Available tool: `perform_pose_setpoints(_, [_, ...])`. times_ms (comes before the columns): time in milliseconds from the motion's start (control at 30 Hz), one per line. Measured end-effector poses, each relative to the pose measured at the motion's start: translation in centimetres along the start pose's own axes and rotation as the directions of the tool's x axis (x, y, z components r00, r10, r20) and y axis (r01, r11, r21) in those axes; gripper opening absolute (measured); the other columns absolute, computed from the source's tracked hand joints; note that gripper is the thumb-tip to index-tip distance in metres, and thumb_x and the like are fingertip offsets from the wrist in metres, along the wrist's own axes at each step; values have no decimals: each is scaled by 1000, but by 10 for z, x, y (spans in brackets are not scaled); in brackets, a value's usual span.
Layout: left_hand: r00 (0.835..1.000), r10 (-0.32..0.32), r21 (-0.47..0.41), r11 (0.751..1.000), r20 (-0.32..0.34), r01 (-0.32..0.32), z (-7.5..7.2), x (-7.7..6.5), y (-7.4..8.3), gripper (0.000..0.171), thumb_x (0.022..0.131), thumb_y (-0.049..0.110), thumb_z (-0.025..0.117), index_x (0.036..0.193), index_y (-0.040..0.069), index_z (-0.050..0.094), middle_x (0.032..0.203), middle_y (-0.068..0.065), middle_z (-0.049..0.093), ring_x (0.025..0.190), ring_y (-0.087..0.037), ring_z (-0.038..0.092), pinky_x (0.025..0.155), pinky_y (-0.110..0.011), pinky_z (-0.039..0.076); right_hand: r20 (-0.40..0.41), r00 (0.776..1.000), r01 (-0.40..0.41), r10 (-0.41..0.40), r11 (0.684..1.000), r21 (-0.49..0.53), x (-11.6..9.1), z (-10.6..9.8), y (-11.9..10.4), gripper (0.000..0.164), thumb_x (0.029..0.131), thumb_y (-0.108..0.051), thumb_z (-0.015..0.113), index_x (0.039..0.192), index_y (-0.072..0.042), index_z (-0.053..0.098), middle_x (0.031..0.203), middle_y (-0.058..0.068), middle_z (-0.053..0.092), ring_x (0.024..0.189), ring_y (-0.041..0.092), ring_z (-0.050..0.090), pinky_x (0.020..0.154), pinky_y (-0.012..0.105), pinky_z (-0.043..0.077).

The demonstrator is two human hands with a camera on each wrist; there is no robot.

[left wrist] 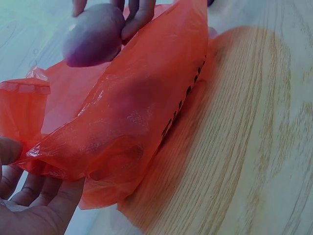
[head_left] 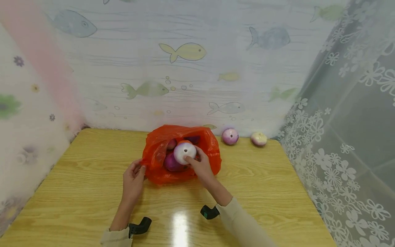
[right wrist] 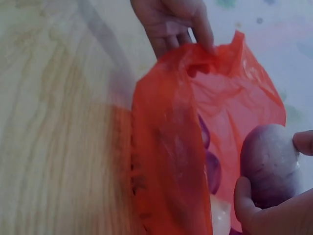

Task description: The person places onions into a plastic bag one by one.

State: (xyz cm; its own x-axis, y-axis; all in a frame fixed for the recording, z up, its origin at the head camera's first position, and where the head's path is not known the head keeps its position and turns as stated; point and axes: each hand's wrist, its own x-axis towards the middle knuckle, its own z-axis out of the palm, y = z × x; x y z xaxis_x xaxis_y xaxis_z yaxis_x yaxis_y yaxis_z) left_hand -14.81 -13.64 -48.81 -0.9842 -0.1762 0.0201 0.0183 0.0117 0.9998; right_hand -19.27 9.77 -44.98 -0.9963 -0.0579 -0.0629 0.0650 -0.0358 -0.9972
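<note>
A red plastic bag (head_left: pixel 214 151) lies with its mouth open toward me on the table. My left hand (head_left: pixel 132 180) pinches the left edge of the bag; in the left wrist view its thumb and fingers grip the thin plastic. Between the thumb and fingers of my right hand (head_left: pixel 205 171) is a pale purple-and-white onion (head_left: pixel 184 151), held at the bag's mouth. In the right wrist view the same onion (right wrist: pixel 271 161) appears beside the bag's open rim. Inside the bag sit several darker purple onions (head_left: pixel 173 164), partly hidden by the held onion and the plastic.
Two more onions stand apart at the table's back edge: a purple-white one (head_left: pixel 230 136) and a yellowish one (head_left: pixel 259 139). The wooden table (head_left: pixel 262 192) meets a fish-patterned curtain (head_left: pixel 185 85) behind, with a floral lace curtain (head_left: pixel 345 164) at the right.
</note>
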Motion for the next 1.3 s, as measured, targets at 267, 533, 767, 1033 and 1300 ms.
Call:
perform_pose_setpoints(267, [1000, -3, -2, 1000, -1, 3, 1, 0, 0, 33, 109, 14, 46, 139, 2, 51, 125, 0, 60, 102, 0, 64, 84, -17, 56, -43, 998, -42, 41, 999, -18, 20, -15, -3, 61, 95, -12, 67, 150, -2, 44, 142, 20, 50, 121, 32, 58, 96, 38, 57])
perform_pose_setpoints(533, [1000, -28, 4, 1000, 13, 28, 1, 1, 1, 36, 109, 16, 45, 143, 4, 48, 139, -14, 55, 105, 1, 61, 86, -14, 54, -109, 993, -41, 33, 997, -71, 31, -27, 0, 64, 95, -8, 66, 151, 3, 39, 140, 24, 48, 119, 34, 58, 94, 40, 58])
perform_pose_setpoints(767, [1000, -16, -5, 1000, 6, 16, 1, 0, 1, 34, 109, 15, 46, 141, 3, 50, 137, -15, 56, 105, 1, 63, 86, -15, 55, -164, 986, -36, 27, 998, -55, 32, -29, -3, 66, 95, -6, 67, 152, 5, 36, 143, 25, 46, 111, 28, 59, 92, 37, 59])
perform_pose_setpoints(1033, [1000, -17, -5, 1000, 5, 17, 1, 0, 1, 34, 109, 15, 45, 141, 2, 50, 138, -15, 56, 105, 2, 62, 85, -15, 55, -202, 978, 26, -51, 992, -124, 26, -33, -8, 62, 93, -8, 69, 149, 2, 43, 144, 23, 49, 116, 31, 55, 93, 33, 56])
perform_pose_setpoints(1300, [1000, -13, -13, 1000, 5, 13, 2, 0, 1, 34, 109, 15, 45, 140, 2, 50, 137, -15, 56, 105, 2, 62, 86, -15, 55, -189, 972, 108, -142, 978, -180, 18, -32, -20, 60, 92, -11, 71, 147, -1, 48, 146, 22, 50, 127, 42, 51, 92, 41, 56])
